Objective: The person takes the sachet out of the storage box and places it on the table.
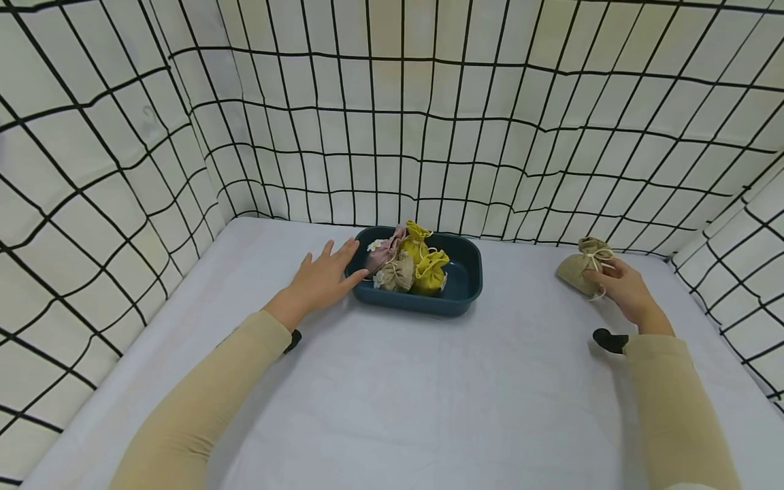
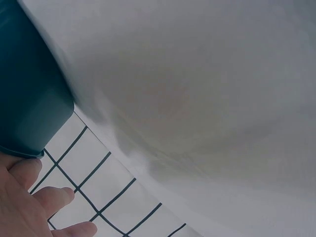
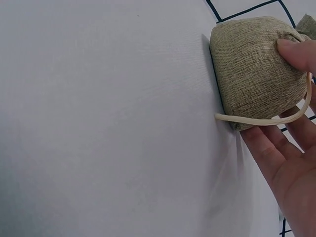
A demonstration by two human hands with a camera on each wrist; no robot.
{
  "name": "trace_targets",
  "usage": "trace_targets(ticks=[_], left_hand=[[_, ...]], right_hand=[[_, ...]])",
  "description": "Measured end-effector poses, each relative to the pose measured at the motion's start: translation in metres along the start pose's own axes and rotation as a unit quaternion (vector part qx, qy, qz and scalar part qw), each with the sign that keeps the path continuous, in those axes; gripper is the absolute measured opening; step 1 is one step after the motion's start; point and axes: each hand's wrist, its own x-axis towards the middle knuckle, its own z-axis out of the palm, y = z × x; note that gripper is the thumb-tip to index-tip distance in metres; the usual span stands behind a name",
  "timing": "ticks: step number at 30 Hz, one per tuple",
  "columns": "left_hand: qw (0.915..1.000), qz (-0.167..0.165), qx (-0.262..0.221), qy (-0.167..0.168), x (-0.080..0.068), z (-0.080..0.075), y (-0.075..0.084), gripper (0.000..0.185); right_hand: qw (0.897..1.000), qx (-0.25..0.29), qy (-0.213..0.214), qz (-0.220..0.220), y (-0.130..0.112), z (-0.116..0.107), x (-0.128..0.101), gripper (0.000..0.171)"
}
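Note:
A dark teal tray (image 1: 461, 286) stands at the back middle of the white table and holds several drawstring pouches: two yellow (image 1: 430, 271), one pink (image 1: 384, 250), one beige (image 1: 397, 273). My left hand (image 1: 324, 275) lies flat with straight fingers against the tray's left rim (image 2: 29, 103). At the back right my right hand (image 1: 618, 282) grips a beige burlap pouch (image 1: 582, 267) by its side, thumb on top (image 3: 296, 52) and fingers under it, its cream cord (image 3: 261, 120) hanging loose.
White walls with a black grid (image 1: 392, 122) enclose the table on three sides. The white table surface (image 1: 392, 395) stretches from the tray to the near edge. Both sleeves are tan.

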Motion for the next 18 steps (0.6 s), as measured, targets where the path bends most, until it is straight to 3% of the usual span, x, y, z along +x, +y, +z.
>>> trace_targets(ticks=[11,18], left_hand=[[1.0,-0.002,-0.005,-0.003,-0.002,-0.002,0.001,0.077],[1.0,-0.001,-0.006,-0.002,-0.001,-0.001,0.0,0.077]], right_hand=[[0.998,-0.049,-0.019,-0.023,-0.002,-0.008,-0.002,0.086],[0.999,-0.031,-0.021,-0.016,0.002,-0.01,-0.009,0.087]])
